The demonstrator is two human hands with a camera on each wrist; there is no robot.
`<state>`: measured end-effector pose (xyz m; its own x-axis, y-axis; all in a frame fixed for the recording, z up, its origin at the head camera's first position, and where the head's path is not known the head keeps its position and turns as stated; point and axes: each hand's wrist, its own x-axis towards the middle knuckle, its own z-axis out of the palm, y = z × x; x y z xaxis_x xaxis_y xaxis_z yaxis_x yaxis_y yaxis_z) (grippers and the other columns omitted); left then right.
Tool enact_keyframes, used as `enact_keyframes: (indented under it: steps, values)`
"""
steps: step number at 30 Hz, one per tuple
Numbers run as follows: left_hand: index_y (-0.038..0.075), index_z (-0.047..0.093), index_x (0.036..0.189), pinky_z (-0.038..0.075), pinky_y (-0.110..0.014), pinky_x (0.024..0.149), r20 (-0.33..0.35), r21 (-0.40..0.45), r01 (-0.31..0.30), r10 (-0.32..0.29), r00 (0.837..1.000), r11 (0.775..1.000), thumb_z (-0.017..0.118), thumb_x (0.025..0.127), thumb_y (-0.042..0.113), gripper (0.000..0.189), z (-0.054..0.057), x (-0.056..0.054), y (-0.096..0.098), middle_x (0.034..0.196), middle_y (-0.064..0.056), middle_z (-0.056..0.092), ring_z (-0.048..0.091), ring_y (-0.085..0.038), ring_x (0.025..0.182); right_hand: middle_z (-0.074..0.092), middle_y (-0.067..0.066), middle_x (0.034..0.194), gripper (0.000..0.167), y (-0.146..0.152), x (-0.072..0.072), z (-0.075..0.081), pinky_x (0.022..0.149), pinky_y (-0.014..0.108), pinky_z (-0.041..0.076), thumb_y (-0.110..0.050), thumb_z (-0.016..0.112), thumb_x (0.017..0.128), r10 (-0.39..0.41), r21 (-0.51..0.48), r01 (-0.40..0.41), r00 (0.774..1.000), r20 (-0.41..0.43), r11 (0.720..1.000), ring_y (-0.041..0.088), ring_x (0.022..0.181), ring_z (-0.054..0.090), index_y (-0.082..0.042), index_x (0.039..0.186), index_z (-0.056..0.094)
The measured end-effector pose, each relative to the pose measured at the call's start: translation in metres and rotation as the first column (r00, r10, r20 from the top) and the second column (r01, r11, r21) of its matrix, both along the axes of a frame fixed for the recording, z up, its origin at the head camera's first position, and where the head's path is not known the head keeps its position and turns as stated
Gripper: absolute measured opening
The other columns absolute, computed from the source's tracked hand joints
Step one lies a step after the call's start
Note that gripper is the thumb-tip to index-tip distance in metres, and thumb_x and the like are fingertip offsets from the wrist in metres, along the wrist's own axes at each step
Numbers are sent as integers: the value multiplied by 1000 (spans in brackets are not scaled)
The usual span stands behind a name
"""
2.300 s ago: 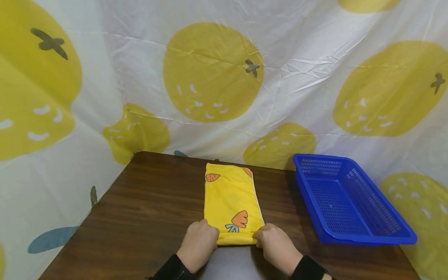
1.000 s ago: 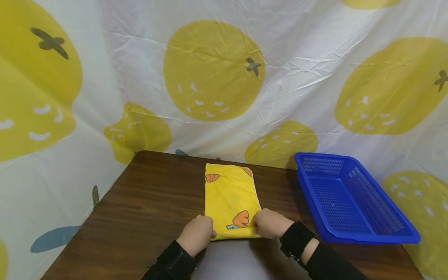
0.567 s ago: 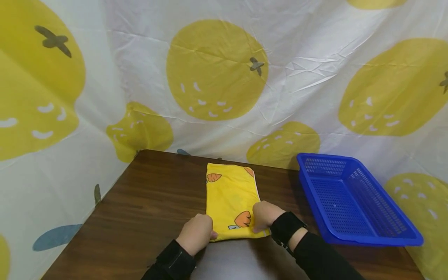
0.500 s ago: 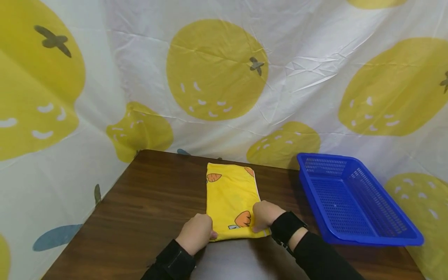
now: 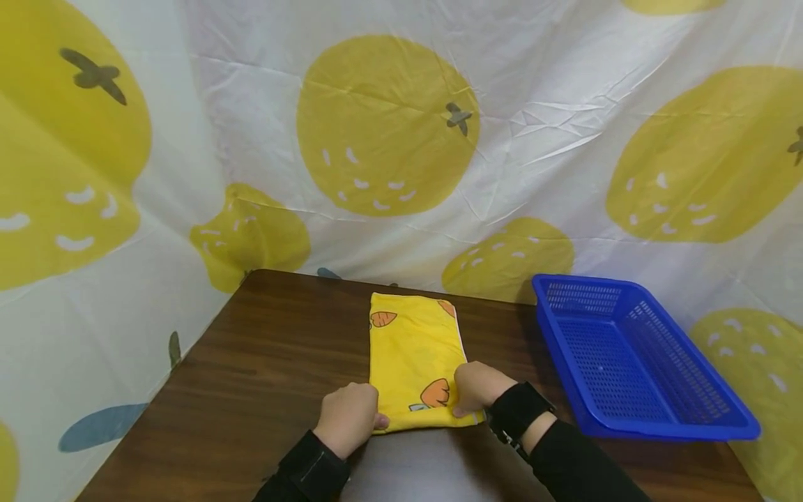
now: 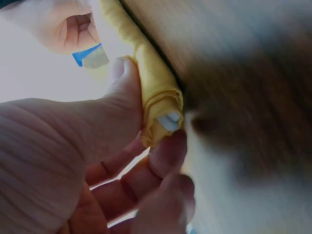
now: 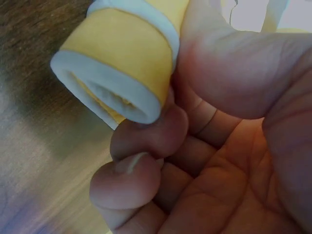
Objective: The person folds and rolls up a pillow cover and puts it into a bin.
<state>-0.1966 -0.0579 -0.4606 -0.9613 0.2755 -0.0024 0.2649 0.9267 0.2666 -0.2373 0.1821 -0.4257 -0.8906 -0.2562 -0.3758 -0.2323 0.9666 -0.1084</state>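
Observation:
A yellow cloth (image 5: 414, 348) printed with orange carrots lies on the table, its near edge turned up into a roll. My left hand (image 5: 348, 420) pinches the roll's left end; in the left wrist view the thumb lies along the rolled cloth (image 6: 153, 73) and a fingertip is under its end, with white showing inside. At the right end, my right hand (image 5: 479, 387) grips the roll between thumb and curled fingers. The right wrist view shows the white-edged layers of the rolled cloth (image 7: 117, 44) wound round each other.
A blue perforated plastic basket (image 5: 627, 362) stands on the right of the dark wooden table (image 5: 270, 362). Behind and beside the table hangs a white curtain (image 5: 533, 63) with yellow lemon prints.
The near edge has been rolled slightly farther from me since the earliest frame. My right hand has shifted forward along the cloth's right side. Over the last half second the hands hardly move.

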Motion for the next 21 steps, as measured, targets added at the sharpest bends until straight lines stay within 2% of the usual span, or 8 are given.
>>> enact_keyframes:
  steps: [4,7,9,11,14,16,21]
  values:
    - [15,68,76,51,-40,57,-77,-29,7,-9,997,1000,92,79,42,36,0,4,2,68,1,57,58,-17,64,47,1,68,36,2,0,-3,68,35,39,-18,92,79,5,-21,-5,1000,-10,1000,20,68,45,-8,69,59]
    - [17,69,77,50,-38,58,-137,-31,48,-52,989,998,92,81,35,30,2,9,5,73,2,59,57,-18,67,48,0,68,34,3,0,-3,68,35,39,-17,92,79,5,-41,-5,1000,-16,999,20,67,45,-8,70,61]
    - [18,71,75,51,-37,57,-201,-50,87,-96,975,995,93,81,31,26,2,12,7,73,2,62,56,-18,67,48,0,68,33,3,0,-3,67,35,39,-17,92,79,4,-49,-5,1000,-17,999,19,67,45,-8,72,61]
    - [18,71,69,50,-36,55,-273,-84,118,-137,952,989,92,81,24,24,0,14,9,70,3,63,56,-18,66,49,0,68,32,3,0,-3,67,34,38,-16,92,80,6,-58,-7,1000,-17,998,19,67,45,-8,73,62]
    - [17,71,64,48,-35,51,-363,-144,138,-182,914,980,88,81,12,25,-1,18,12,62,3,61,56,-17,62,49,-1,68,32,3,0,-4,66,34,38,-15,92,79,14,-72,-15,1000,-20,997,18,66,45,-8,73,62]
    - [17,68,60,46,-34,48,-399,-168,141,-198,896,976,84,83,6,30,0,21,14,57,3,58,55,-16,57,49,-1,68,32,4,0,-5,66,33,38,-15,92,79,19,-85,-21,1000,-23,996,18,66,46,-8,72,62]
    - [16,67,57,41,-32,46,-410,-186,157,-222,885,970,80,85,3,33,3,27,17,53,4,54,51,-13,51,49,-1,67,32,6,1,-6,65,33,38,-14,92,79,20,-104,-23,999,-31,994,17,65,46,-9,72,62]
